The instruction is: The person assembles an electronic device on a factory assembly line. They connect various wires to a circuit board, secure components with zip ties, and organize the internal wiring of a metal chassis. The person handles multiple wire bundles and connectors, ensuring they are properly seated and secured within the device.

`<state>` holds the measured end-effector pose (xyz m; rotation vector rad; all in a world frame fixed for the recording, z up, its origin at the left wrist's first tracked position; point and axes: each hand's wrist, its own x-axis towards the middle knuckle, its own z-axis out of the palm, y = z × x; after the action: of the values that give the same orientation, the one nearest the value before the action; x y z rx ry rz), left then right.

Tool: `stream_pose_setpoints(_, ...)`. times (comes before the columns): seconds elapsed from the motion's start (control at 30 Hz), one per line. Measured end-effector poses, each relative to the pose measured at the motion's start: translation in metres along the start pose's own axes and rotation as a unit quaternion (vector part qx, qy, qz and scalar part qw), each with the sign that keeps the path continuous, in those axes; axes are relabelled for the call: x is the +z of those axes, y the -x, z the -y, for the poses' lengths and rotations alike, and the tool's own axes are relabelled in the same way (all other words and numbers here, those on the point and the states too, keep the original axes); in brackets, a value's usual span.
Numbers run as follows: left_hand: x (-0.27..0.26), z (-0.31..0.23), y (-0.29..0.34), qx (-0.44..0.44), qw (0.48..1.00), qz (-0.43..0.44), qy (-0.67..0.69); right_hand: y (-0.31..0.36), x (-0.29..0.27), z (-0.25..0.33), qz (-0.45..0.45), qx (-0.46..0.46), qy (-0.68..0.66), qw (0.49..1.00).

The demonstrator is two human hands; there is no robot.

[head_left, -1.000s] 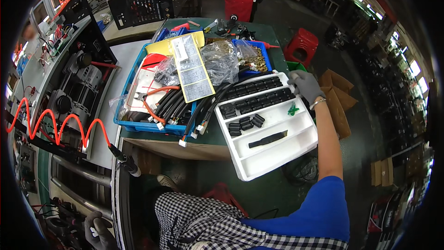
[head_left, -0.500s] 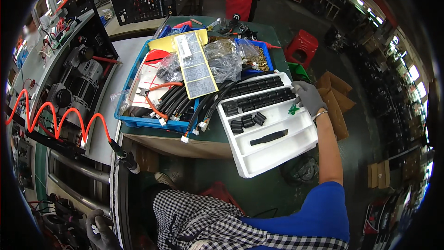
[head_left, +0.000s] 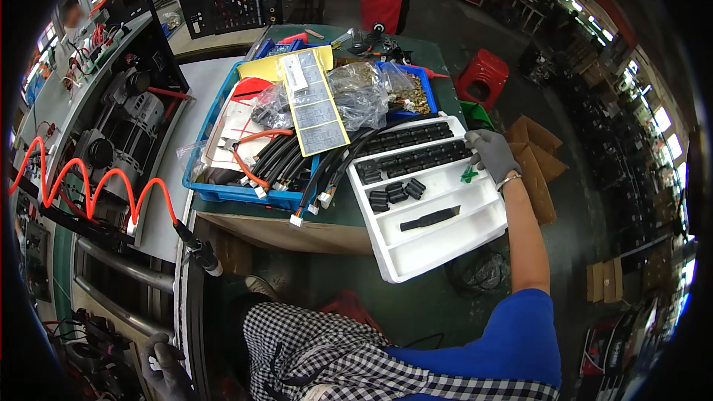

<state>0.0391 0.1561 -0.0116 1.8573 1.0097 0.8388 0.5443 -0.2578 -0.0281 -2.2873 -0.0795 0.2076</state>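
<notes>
My right hand (head_left: pixel 493 154), in a grey glove, is closed at the right rim of a white compartmented tray (head_left: pixel 427 256), its fingers bent over the edge. The fingertips are partly hidden beside rows of black ribbed cylindrical parts (head_left: pixel 420 157). Small green pieces (head_left: pixel 469 174) lie just below them. Nearer to me in the tray are a few loose black parts (head_left: pixel 396 193) and a flat dark strip (head_left: pixel 430 219). Low at the left, my gloved left hand (head_left: pixel 165 371) is curled around a small white piece (head_left: pixel 154 363), whose kind I cannot make out.
Left of the tray stands a blue bin (head_left: pixel 223 193) with black cables (head_left: pixel 286 167), plastic bags and a printed sheet (head_left: pixel 313 108). A power screwdriver (head_left: pixel 202 254) hangs on an orange coiled hose. Open machine housings line the left. A red stool (head_left: pixel 483 80) and cardboard box (head_left: pixel 531 156) stand right.
The whole view has shifted very slightly. Both hands keep nearly the same places, the right at the tray's rim and the left low at the left.
</notes>
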Motion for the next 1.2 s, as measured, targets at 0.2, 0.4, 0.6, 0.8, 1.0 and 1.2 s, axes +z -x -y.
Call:
stream_pose_setpoints(0.2,0.010,0.002,0.006,-0.013,0.998,0.023,0.054,-0.017,-0.011,-0.026,0.079,0.040,-0.224,0.971)
stream_pose_setpoints(0.4,0.006,0.014,0.007,-0.017,0.997,0.039,0.066,-0.006,-0.005,-0.022,0.065,-0.005,-0.168,0.984)
stream_pose_setpoints(0.6,-0.023,0.023,0.042,-0.098,0.991,-0.066,0.065,0.059,0.032,0.094,0.006,-0.252,0.026,0.967)
stream_pose_setpoints(0.8,-0.094,0.031,0.078,-0.108,0.990,0.001,0.088,0.214,0.092,0.234,0.171,-0.455,-0.002,0.874)
stream_pose_setpoints(1.0,-0.148,0.016,0.081,-0.070,0.976,0.016,0.206,0.355,0.083,0.374,0.198,-0.672,0.191,0.687)
stream_pose_setpoints(1.2,-0.244,0.071,0.131,-0.119,0.956,-0.118,0.242,0.466,0.172,0.422,0.345,-0.740,0.221,0.533)
